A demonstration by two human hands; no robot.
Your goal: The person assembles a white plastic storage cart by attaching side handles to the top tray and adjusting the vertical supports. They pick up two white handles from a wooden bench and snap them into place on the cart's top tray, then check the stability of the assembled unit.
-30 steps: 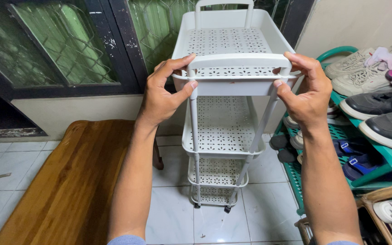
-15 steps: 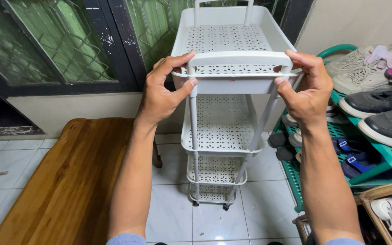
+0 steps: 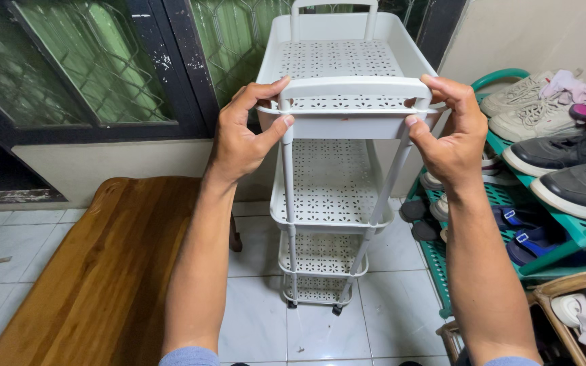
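Both hands, left hand and right hand, pinch the near handle of the white plastic cart at centre frame, on the tiled floor. It looks light, stiff and smooth; the handle's ends seem the best grip.

A home entryway is shown. White tiled floor is seen, with a low wooden bench set by the wall. A green plastic shoe rack at the right is loaded with sneakers and sandals. Dark-framed windows with green patterned glass are seen behind. A white tiered plastic trolley is parked between bench and rack; a rattan basket is seen at lower right.
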